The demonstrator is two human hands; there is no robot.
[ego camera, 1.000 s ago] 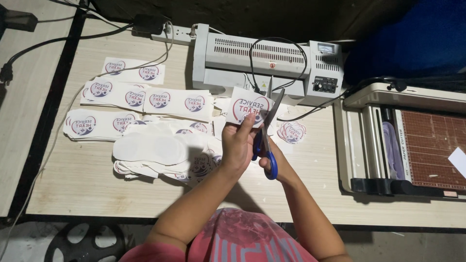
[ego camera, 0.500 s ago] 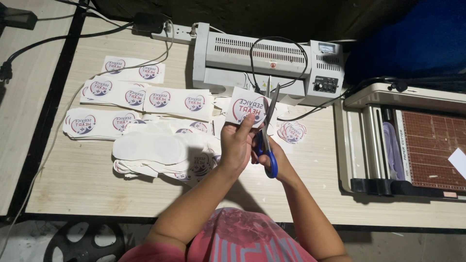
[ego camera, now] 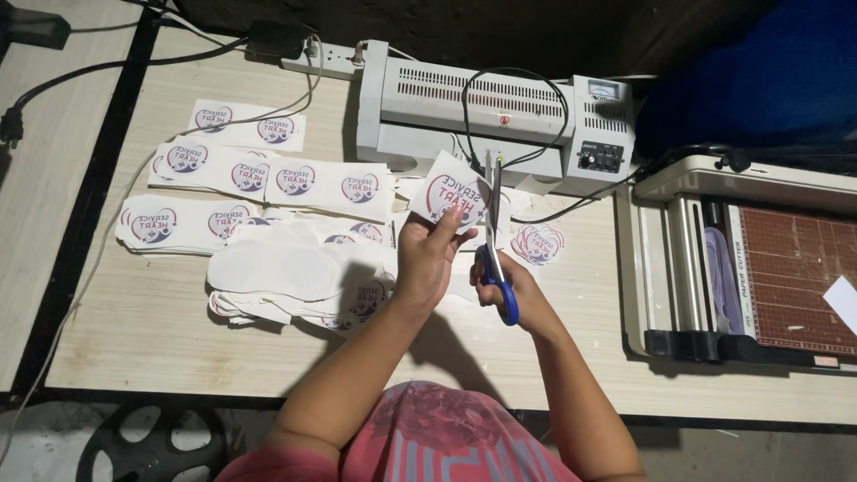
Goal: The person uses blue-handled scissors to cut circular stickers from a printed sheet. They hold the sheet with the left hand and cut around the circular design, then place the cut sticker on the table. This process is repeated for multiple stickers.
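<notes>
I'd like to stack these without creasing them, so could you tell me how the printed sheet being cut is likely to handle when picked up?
The printed sheet in the left hand stands nearly flat from one pinched edge, so it is probably fairly stiff. It looks thin, so likely light. The laminator behind hints at a glossy, slippery surface; the scissors cut it.

Both forearms raised, left hand [ego camera: 427, 259] pinching, right hand [ego camera: 513, 287] curled closed.

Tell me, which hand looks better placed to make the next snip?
Probably the right hand: it holds the blue-handled scissors, blades up against the printed card. The left hand is busy pinching that card from below.
</notes>
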